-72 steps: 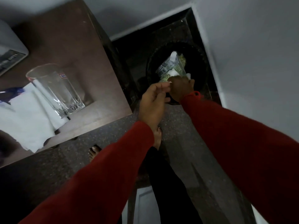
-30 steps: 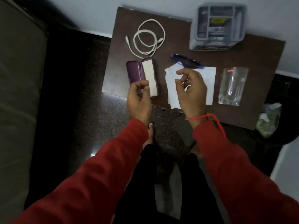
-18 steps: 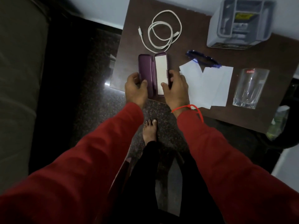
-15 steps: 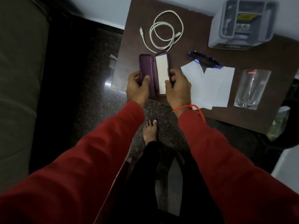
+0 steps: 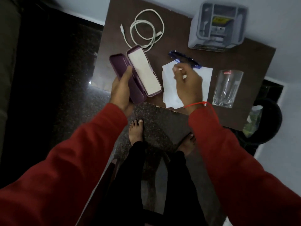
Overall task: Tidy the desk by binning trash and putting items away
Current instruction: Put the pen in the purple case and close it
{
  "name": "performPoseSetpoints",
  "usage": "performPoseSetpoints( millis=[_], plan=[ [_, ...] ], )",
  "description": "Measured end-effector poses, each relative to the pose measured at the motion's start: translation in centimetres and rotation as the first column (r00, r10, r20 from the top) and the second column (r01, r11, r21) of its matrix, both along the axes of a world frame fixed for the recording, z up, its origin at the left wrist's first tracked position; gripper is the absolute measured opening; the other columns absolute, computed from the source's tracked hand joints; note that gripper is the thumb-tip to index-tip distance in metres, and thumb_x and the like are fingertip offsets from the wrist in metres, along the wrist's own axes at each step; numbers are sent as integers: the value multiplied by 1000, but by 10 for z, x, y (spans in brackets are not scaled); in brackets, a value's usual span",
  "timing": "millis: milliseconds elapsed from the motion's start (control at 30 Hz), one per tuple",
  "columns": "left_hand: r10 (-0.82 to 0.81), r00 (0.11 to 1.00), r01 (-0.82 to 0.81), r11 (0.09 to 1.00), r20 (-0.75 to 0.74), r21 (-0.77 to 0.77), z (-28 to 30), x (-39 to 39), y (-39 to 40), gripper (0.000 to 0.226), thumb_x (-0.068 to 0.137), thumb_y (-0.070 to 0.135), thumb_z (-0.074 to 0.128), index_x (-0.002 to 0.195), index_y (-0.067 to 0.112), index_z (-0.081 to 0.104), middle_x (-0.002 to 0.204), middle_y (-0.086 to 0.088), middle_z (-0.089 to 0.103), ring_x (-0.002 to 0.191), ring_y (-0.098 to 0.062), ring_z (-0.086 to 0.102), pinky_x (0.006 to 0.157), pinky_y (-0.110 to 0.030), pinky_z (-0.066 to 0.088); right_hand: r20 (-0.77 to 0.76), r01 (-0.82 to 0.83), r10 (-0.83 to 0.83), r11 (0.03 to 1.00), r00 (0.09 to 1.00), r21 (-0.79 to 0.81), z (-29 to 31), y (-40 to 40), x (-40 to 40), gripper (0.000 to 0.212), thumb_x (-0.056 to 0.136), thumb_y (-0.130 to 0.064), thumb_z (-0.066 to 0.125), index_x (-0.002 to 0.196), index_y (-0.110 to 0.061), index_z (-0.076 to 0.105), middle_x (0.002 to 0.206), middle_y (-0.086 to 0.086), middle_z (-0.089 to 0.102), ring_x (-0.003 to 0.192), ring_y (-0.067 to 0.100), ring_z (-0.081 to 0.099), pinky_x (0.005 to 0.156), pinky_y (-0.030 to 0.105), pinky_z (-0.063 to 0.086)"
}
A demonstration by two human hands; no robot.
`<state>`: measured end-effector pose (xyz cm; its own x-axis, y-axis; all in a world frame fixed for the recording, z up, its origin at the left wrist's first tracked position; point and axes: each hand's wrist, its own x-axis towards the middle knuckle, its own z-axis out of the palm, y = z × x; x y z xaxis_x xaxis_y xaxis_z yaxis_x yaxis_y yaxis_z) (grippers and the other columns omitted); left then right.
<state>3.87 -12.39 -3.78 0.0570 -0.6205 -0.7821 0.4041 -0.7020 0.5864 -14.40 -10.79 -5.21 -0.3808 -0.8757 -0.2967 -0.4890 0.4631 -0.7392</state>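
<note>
Left hand [image 5: 121,90] grips open case [image 5: 136,74]; right hand [image 5: 189,84] reaches glasses [image 5: 184,60].

The right hand [image 5: 189,84] covers the middle of the white papers [image 5: 169,88] and the near arm of the blue glasses [image 5: 184,60]. At three o'clock, the black bin [image 5: 268,123] is partly hidden behind the desk [image 5: 179,38] corner, its contents too dim to identify.

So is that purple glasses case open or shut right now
Open. The purple case is held in the left hand, both halves spread apart, a white lining showing inside.
</note>
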Motion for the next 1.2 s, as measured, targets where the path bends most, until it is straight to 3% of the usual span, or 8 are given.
performPoseSetpoints(
  millis=[133,433,567,700,767,867,1067,1200],
  plan=[
    [17,1000,-17,1000,26,-17,0,-10,10,43,105,29,57,142,6,56,136,-20,68,121,-37,68,100,-56,58,-285,-59,112,980,952,189,-6,-9,-31,32,98,-39,43,123,-35,62,108,5,73,104,32,66,88,46,55],
    [-69,997,69,998,23,4,5,-30,31,49,103,42,58,140,9,58,132,-15,72,123,-33,69,105,-55,55,-489,-202,370,910,790,361,-3,-38,-34,33,105,-36,43,133,-25,58,116,17,67,107,41,64,90,45,51],
    [-93,996,93,996,16,-13,3,-32,32,51,103,44,56,141,9,58,132,-13,72,123,-31,69,108,-57,52,-498,-207,365,916,787,344,-1,-40,-37,32,104,-35,45,129,-20,59,115,17,68,106,41,65,89,45,51],
    [-118,993,118,992,2,-42,0,-37,30,62,98,52,58,144,10,56,136,-15,69,127,-32,67,112,-56,50,-491,-150,239,965,838,213,12,-31,-40,30,100,-39,46,122,-24,60,107,13,72,101,41,66,82,42,50],
    [-116,993,115,992,-16,-51,-1,-39,29,69,94,58,60,146,13,54,139,-14,68,130,-33,65,113,-56,48,-420,-99,122,992,900,75,24,-22,-41,28,96,-40,49,114,-26,65,87,2,72,88,32,68,73,39,50],
    [-96,995,96,994,-14,-48,-3,-47,30,72,92,61,60,148,15,53,142,-13,66,132,-32,63,114,-57,47,-180,-62,51,997,982,-54,40,-4,-36,23,91,-37,56,101,-23,70,56,-10,49,58,8,52,63,39,51],
    [-138,990,134,988,-40,-81,-10,-58,34,77,91,62,57,146,8,54,142,-23,63,135,-42,58,116,-63,43,-86,-105,114,989,990,101,51,34,-2,15,89,-39,62,93,-27,70,49,-13,49,69,19,62,65,41,56],
    [-164,986,163,984,-8,-72,-13,-60,42,67,99,56,51,146,9,53,139,-21,65,131,-41,62,113,-62,46,-182,-79,120,973,976,219,49,37,10,20,91,-45,59,100,-29,68,75,-5,69,86,26,67,69,39,56]
  ],
)
